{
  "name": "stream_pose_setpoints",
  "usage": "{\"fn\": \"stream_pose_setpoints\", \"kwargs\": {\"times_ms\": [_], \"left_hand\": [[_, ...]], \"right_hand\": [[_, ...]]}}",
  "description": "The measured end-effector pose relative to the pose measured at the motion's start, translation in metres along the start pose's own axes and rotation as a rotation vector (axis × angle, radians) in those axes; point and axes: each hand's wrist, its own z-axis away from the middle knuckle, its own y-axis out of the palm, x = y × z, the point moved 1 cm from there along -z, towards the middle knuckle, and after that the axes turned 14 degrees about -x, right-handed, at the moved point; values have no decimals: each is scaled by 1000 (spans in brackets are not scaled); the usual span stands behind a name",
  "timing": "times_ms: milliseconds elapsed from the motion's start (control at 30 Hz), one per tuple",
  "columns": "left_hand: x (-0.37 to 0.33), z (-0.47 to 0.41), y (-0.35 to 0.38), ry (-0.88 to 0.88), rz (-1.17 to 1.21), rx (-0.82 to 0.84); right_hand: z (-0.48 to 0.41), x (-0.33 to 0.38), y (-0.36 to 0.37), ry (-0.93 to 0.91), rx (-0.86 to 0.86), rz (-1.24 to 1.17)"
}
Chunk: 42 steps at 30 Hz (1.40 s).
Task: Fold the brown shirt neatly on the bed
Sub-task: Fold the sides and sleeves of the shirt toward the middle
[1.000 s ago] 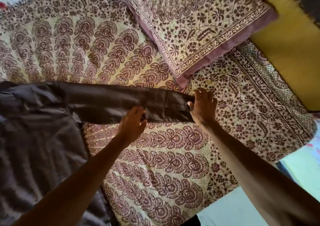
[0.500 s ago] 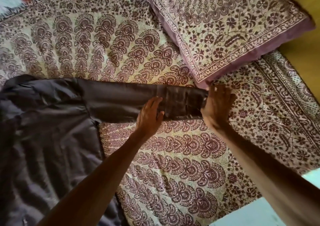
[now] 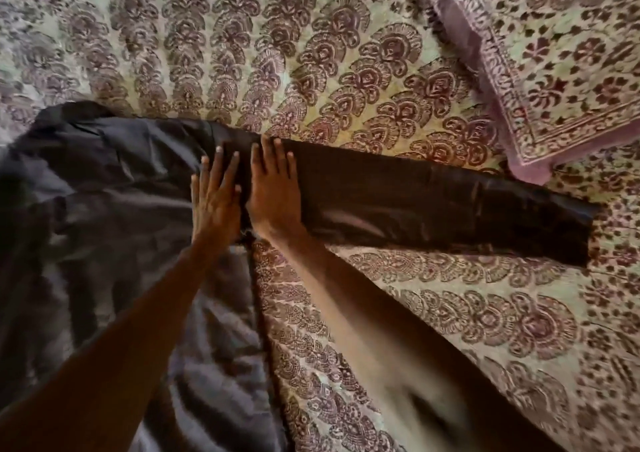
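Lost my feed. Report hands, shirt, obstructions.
Flat and side by side, left hand and right hand press where the sleeve starts. Brown shirt not yet folded, sleeve stretched out right. Nearby: pillow corner, close to the sleeve.

The light here is soft, warm and rather dim, with no hard shadows. The brown shirt [image 3: 121,226] catches a pale sheen, with one whitish streak along its sleeve. The right forearm [image 3: 381,330] smears with motion blur near the bottom edge, and the left forearm [image 3: 121,347] sits dark. The bedspread [image 3: 450,313] print bows and softens toward the corners, and the pillow [image 3: 554,53] looks slightly hazy.
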Motion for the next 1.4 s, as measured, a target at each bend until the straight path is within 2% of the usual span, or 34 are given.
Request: {"fn": "stream_pose_setpoints", "kwargs": {"times_ms": [133, 267, 367, 500, 600, 733, 933, 1033, 1100, 1167, 1267, 1400], "left_hand": [[-10, 6, 2, -41, -59, -46], [-34, 2, -9, -99, -63, 10], [-83, 0, -2, 48, -60, 81], [-184, 21, 30, 269, -30, 197], [-225, 37, 46, 266, -51, 203], [-230, 37, 48, 228, -76, 223], [-231, 33, 47, 224, -92, 267], [-237, 28, 42, 209, -98, 295], [-238, 25, 32, 142, 70, 254], [-233, 27, 10, -5, 424, 156], [-193, 47, -38, -228, 664, 96], [-92, 84, -113, -410, 882, 105]], "right_hand": [[18, -45, -12, -114, -49, 131], [67, -176, -87, 113, -107, 293], [105, -260, -141, 222, -92, 366], [111, -280, -149, 219, -77, 370], [116, -294, -155, 169, -78, 347], [124, -320, -172, 128, -72, 296], [129, -314, -181, 185, -212, 81], [140, -309, -194, 284, -255, -72], [142, -280, -206, 366, -380, -217], [137, -236, -214, 430, -461, -399], [133, -150, -206, 489, -441, -600], [134, -19, -177, 544, -371, -813]]}}
